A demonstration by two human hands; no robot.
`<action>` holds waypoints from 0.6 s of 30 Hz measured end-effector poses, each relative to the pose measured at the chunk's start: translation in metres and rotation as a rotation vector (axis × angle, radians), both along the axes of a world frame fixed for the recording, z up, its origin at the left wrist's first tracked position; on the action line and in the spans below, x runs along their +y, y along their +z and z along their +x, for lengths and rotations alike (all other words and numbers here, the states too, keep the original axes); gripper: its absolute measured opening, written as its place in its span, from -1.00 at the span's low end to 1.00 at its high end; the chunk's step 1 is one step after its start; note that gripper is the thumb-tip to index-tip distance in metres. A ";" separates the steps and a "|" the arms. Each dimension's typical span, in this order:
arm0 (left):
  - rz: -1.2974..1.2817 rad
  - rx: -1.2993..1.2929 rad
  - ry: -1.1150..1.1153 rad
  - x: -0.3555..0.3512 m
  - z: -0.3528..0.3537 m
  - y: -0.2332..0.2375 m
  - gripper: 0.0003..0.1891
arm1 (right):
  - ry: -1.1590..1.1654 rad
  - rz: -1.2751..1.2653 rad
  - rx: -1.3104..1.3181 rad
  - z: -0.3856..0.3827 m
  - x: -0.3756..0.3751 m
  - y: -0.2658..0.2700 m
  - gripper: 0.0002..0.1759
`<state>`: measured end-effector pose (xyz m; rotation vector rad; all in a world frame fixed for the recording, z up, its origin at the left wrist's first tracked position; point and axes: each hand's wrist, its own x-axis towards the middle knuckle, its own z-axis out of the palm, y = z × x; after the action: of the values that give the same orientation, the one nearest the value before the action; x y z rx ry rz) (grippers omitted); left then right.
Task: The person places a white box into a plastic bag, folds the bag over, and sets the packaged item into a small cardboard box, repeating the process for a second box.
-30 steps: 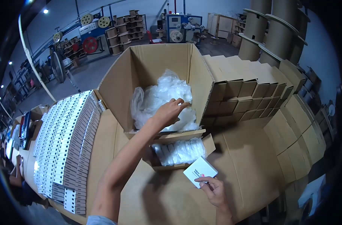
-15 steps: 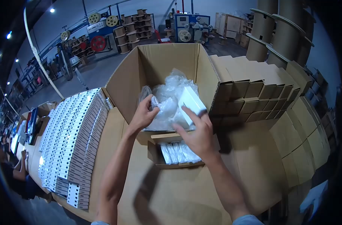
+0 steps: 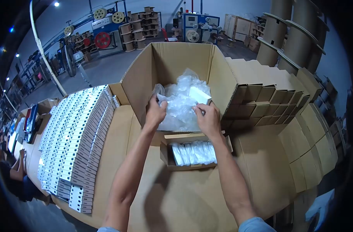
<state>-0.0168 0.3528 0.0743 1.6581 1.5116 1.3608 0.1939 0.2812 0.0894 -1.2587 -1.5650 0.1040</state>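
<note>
A large open cardboard box (image 3: 180,60) holds clear plastic bags (image 3: 184,89). My left hand (image 3: 156,112) is at the box's left side, its fingers closed on the plastic bag there. My right hand (image 3: 208,118) is on the right, with thumb and fingers pinched at the plastic just below a white box (image 3: 199,95). The white box lies tilted among the bags, its lower part covered. Nearer to me, a small open carton (image 3: 172,167) holds a row of several white items wrapped in clear plastic (image 3: 194,153).
Stacked white boxes (image 3: 78,135) with dark square marks stand on the left. Folded brown cartons (image 3: 265,92) are piled on the right. Large spools (image 3: 275,34) and machines (image 3: 201,29) stand behind. At the far left, a person's arm (image 3: 18,168) shows.
The white box now sits lower in the plastic, turned and partly covered. My right hand has closed its fingers near it. The view has shifted slightly, and the small carton shows more fully.
</note>
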 end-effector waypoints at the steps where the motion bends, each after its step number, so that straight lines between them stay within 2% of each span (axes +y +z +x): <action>1: 0.030 0.116 0.097 0.006 -0.001 0.000 -0.58 | -0.001 -0.032 0.042 0.001 -0.006 0.002 -0.77; 4: 0.080 0.186 0.195 0.013 -0.001 0.009 -0.49 | -0.013 -0.134 0.116 0.008 -0.017 0.012 -0.75; 5: -0.109 0.329 0.136 0.015 -0.006 0.019 -0.37 | 0.012 -0.192 0.169 0.011 -0.016 0.013 -0.73; 7: 0.099 0.352 0.005 0.023 -0.007 0.002 -0.31 | 0.152 -0.255 0.373 0.013 -0.014 0.013 -0.69; 8: 0.202 0.363 -0.063 0.027 -0.007 -0.009 -0.28 | 0.139 -0.280 0.380 0.013 -0.013 0.012 -0.68; 9: 0.171 0.353 -0.048 0.012 -0.002 0.001 -0.17 | 0.128 -0.304 0.385 0.013 -0.011 0.011 -0.67; 12: 0.441 0.424 -0.147 -0.043 0.003 0.055 -0.10 | 0.159 -0.314 0.412 0.015 -0.005 0.005 -0.68; 13: 0.554 0.393 -0.221 -0.055 0.007 0.071 -0.21 | 0.174 -0.313 0.406 0.014 -0.005 0.005 -0.69; 16: 0.680 0.651 -0.399 -0.061 0.009 0.081 -0.48 | 0.229 -0.283 0.308 0.009 -0.014 0.011 -0.69; 17: 0.855 0.662 -0.361 -0.055 0.012 0.077 -0.71 | 0.247 -0.266 0.263 0.007 -0.017 0.014 -0.69; 18: 0.693 0.540 -0.362 -0.052 0.013 0.074 -0.73 | 0.278 -0.290 0.286 0.008 -0.017 0.014 -0.69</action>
<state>-0.0042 0.3009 0.1480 2.7475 0.9247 1.3750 0.2015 0.2641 0.1033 -1.1769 -1.4987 0.6804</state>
